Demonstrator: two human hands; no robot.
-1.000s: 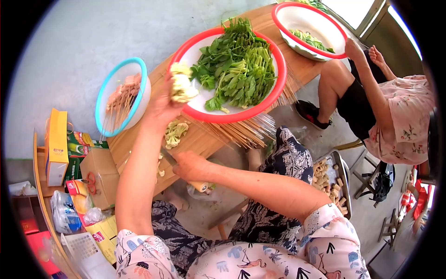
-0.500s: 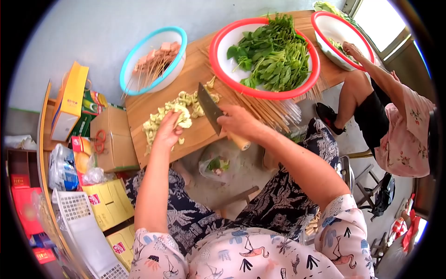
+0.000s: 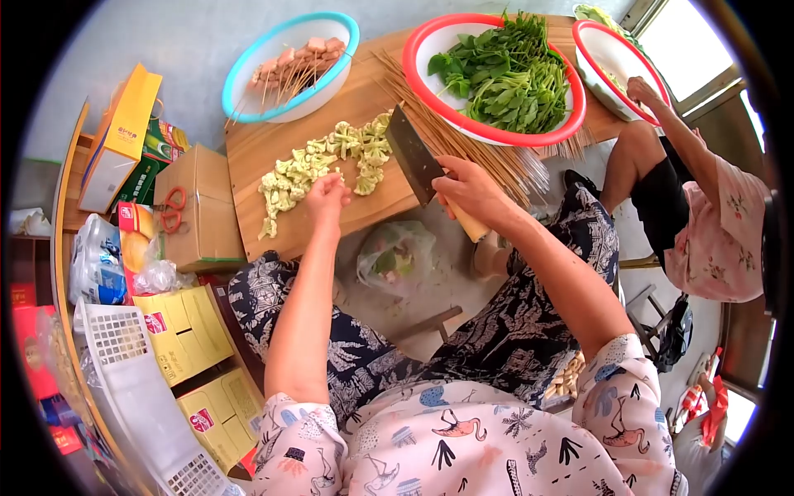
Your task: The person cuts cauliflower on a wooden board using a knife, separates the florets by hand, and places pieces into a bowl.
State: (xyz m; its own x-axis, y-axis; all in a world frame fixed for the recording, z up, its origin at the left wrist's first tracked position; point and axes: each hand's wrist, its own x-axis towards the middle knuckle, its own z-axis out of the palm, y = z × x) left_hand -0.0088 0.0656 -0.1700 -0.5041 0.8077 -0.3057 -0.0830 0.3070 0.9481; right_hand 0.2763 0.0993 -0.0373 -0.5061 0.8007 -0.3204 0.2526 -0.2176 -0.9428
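My left hand (image 3: 328, 198) is at the near edge of a row of cut cauliflower pieces (image 3: 302, 169) on the wooden table (image 3: 389, 198). Its fingers are curled together, and whatever they may hold is too small to make out. My right hand (image 3: 473, 188) grips the wooden handle of a cleaver (image 3: 413, 154), its dark blade tilted beside the right end of the cauliflower. Behind the blade lie many thin wooden skewers (image 3: 463, 149). A red-rimmed basin (image 3: 413, 62) of leafy greens (image 3: 517, 78) stands behind them.
A blue-rimmed basin (image 3: 351, 50) holds skewered pink pieces. At right a seated person (image 3: 719, 223) reaches into another red-rimmed basin (image 3: 591, 41). A cardboard box (image 3: 203, 207) with red scissors (image 3: 172, 209) stands left. Below the table hangs a plastic bag (image 3: 395, 258).
My left hand has left the larger cauliflower piece that it held. My right hand has kept the cleaver. The view has shifted, so the table sits higher than half a second ago.
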